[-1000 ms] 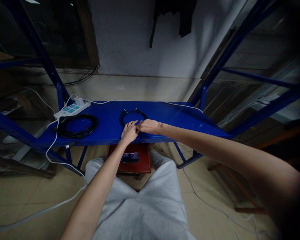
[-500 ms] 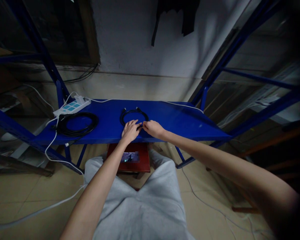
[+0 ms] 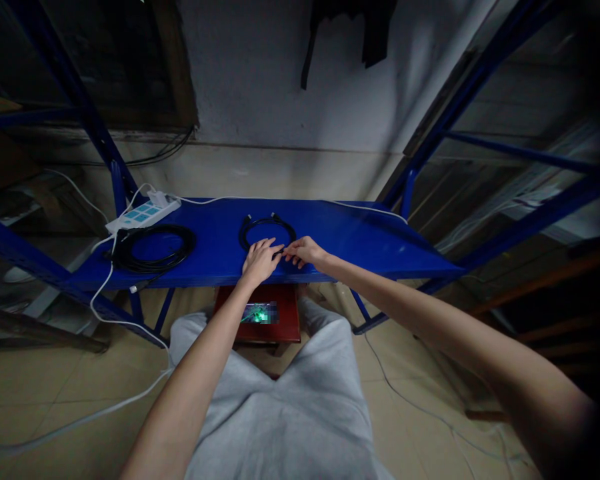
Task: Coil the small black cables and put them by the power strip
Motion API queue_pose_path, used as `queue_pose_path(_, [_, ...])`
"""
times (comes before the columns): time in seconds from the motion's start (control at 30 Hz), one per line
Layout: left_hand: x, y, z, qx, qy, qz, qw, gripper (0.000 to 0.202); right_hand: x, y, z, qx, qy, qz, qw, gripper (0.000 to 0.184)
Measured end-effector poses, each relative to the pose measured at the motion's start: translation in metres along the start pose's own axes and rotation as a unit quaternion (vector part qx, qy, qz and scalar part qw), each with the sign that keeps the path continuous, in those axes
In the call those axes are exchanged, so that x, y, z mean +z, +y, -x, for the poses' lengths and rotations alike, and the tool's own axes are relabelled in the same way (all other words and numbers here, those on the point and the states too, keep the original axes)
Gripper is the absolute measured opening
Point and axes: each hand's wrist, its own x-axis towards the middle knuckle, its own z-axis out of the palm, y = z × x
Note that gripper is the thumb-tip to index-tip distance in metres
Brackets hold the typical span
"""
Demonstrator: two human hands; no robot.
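A short black cable (image 3: 242, 230) lies coiled in a ring on the blue shelf (image 3: 340, 233), its two plug ends pointing to the back. My left hand (image 3: 260, 259) presses over the front of this ring, its fingers bent around the cable. Just to the right, my right hand (image 3: 305, 251) has thumb and forefinger pinched together beside the left fingertips. A small dark strip shows between the two hands; whether it is cable or a tie is too small to tell. Part of the ring is hidden under my hands.
A bigger coil of black cable (image 3: 184, 255) lies at the shelf's left, beside a white power strip (image 3: 147, 215). Under the shelf, a phone (image 3: 260, 313) with a lit screen lies on a red stool (image 3: 289, 327). Blue uprights (image 3: 115, 163) flank the shelf.
My right hand has turned slightly, and its lower fingers have loosened from a fist into a pinch. My left hand stays over the cable. The phone screen now shows green.
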Motion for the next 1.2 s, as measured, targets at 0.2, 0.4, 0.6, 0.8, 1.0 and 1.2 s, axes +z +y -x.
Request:
queue_pose_path(0.2, [0.003, -0.002, -0.001, 0.001, 0.001, 0.008, 1.000, 0.037, 0.004, -0.013, 0.000, 0.040, 0.016, 0.000, 0.999, 0.020])
queue_pose_path(0.4, [0.000, -0.001, -0.001, 0.005, -0.002, 0.001, 1.000, 0.037, 0.008, -0.023, -0.007, 0.059, 0.042, 0.096, 0.993, 0.017])
queue_pose_path(0.6, [-0.007, 0.003, 0.002, 0.009, 0.003, 0.016, 1.000, 0.038, 0.008, -0.039, -0.010, 0.027, 0.050, 0.281, 0.958, 0.006])
queue_pose_path(0.8, [-0.013, 0.001, -0.001, -0.022, 0.019, 0.087, 0.996, 0.025, 0.011, -0.053, -0.003, -0.094, 0.029, 0.493, 0.864, 0.016])
queue_pose_path(1.0, [-0.013, -0.004, -0.004, -0.054, 0.034, 0.158, 0.985, 0.016, 0.015, -0.058, 0.001, -0.197, -0.017, 0.601, 0.775, 0.021])
queue_pose_path(1.2, [-0.010, -0.006, -0.006, -0.061, 0.033, 0.133, 0.989, 0.019, 0.014, -0.054, -0.002, -0.351, -0.105, 0.685, 0.630, 0.022])
